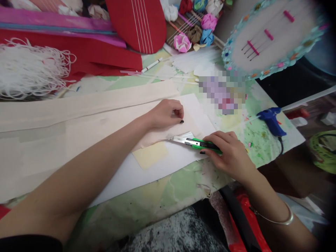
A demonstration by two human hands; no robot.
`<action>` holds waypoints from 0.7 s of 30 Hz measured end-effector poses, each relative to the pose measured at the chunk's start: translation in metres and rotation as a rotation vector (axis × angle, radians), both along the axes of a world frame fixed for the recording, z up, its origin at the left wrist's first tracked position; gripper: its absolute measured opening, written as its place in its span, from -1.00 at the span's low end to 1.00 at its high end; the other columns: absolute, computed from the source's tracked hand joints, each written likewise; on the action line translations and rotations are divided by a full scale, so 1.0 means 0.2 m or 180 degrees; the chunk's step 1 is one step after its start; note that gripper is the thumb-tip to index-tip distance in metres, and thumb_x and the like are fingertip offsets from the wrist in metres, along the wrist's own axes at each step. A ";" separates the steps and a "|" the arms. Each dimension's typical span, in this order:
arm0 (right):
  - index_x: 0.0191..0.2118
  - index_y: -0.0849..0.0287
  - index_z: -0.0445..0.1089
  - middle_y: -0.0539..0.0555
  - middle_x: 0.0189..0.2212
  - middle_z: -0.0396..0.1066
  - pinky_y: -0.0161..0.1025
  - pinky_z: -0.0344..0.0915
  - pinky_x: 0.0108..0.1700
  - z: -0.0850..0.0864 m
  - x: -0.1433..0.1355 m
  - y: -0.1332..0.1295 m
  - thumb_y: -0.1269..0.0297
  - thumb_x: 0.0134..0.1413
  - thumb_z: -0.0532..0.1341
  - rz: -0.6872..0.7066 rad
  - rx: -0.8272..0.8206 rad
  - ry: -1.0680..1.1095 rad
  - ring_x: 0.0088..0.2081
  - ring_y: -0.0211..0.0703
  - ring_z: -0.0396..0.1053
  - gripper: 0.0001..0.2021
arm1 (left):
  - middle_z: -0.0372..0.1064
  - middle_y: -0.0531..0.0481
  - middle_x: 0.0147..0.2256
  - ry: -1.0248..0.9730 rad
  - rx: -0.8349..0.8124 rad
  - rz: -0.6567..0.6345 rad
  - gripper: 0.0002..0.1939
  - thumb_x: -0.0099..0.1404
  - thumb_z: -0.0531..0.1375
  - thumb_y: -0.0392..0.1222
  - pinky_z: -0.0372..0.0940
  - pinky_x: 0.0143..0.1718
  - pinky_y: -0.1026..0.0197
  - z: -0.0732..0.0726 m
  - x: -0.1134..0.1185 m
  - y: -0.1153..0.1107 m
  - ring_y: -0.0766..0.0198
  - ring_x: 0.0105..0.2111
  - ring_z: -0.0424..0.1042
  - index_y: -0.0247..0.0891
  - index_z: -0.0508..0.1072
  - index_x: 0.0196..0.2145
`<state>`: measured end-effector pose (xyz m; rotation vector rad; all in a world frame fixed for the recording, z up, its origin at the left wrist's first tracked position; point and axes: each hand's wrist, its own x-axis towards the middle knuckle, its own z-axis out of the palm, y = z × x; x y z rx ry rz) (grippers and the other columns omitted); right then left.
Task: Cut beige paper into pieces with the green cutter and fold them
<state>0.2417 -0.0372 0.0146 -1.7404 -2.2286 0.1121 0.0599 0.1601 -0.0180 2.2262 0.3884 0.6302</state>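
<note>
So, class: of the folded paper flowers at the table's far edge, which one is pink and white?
The pink-and-white flower, nearest the red board; the others are plain pink, blue, brown, red or white.

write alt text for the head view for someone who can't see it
A right hand holds a green utility knife, blade against cream paper that the left hand presses flat. A blue glue gun lies to the right; red paper and paper flowers behind.
</note>
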 end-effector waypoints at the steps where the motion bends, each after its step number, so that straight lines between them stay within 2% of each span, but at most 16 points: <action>1: -0.17 0.17 0.36 0.16 -0.29 0.44 -0.08 0.16 -0.22 0.00 0.01 -0.01 0.26 0.22 0.17 -0.0045 0.0022 0.0005 -0.26 -0.02 0.37 -0.87 | 0.43 -0.01 -0.41 -0.0027 -0.0133 0.0058 -1.00 0.06 0.23 -0.33 0.31 -0.27 0.25 0.00 0.00 0.00 0.28 -0.35 0.41 -0.30 0.45 -0.49; 5: -0.16 0.17 0.35 0.16 -0.28 0.44 -0.07 0.20 -0.23 -0.01 0.05 -0.06 0.25 0.22 0.18 -0.0179 0.0167 0.0030 -0.26 0.01 0.39 -0.87 | 0.44 -0.02 -0.37 -0.0261 -0.0471 0.0414 -0.96 0.08 0.21 -0.34 0.32 -0.27 0.24 -0.01 0.00 0.01 0.28 -0.33 0.41 -0.31 0.45 -0.44; 9: -0.10 0.18 0.34 0.20 -0.24 0.43 -0.05 0.24 -0.20 -0.02 0.08 -0.15 0.26 0.21 0.20 -0.0338 0.0264 0.0039 -0.22 0.04 0.39 -0.82 | 0.40 -0.01 -0.27 -0.0061 0.0069 0.1214 -0.86 0.08 0.18 -0.39 0.29 -0.11 0.12 0.00 -0.01 0.04 0.19 -0.19 0.37 -0.28 0.46 -0.35; 12: -0.08 0.17 0.34 0.20 -0.21 0.42 -0.03 0.26 -0.16 -0.05 0.07 -0.23 0.25 0.21 0.20 -0.0468 0.0354 0.0027 -0.19 0.05 0.38 -0.80 | 0.35 -0.04 -0.21 0.0585 0.0316 0.1648 -0.74 0.06 0.30 -0.25 0.21 -0.01 0.00 0.03 -0.03 0.06 0.06 -0.09 0.30 -0.26 0.44 -0.24; 16: -0.06 0.18 0.35 0.18 -0.20 0.40 -0.06 0.30 -0.15 -0.11 0.05 -0.29 0.30 0.17 0.23 -0.0527 0.0490 0.0180 -0.17 0.01 0.38 -0.78 | 0.33 -0.04 -0.17 0.1106 0.0115 0.1658 -0.60 0.05 0.34 -0.03 0.21 -0.09 0.08 0.07 -0.08 0.07 0.10 -0.12 0.30 -0.22 0.42 -0.18; 21: -0.06 0.21 0.37 0.19 -0.18 0.39 -0.03 0.30 -0.11 -0.17 0.02 -0.33 0.33 0.12 0.28 -0.0738 0.0532 0.0460 -0.15 0.01 0.36 -0.74 | 0.32 -0.03 -0.15 0.1422 0.0203 0.1625 -0.60 -0.03 0.38 -0.03 0.18 -0.06 0.09 0.09 -0.08 0.09 0.08 -0.08 0.27 -0.19 0.46 -0.24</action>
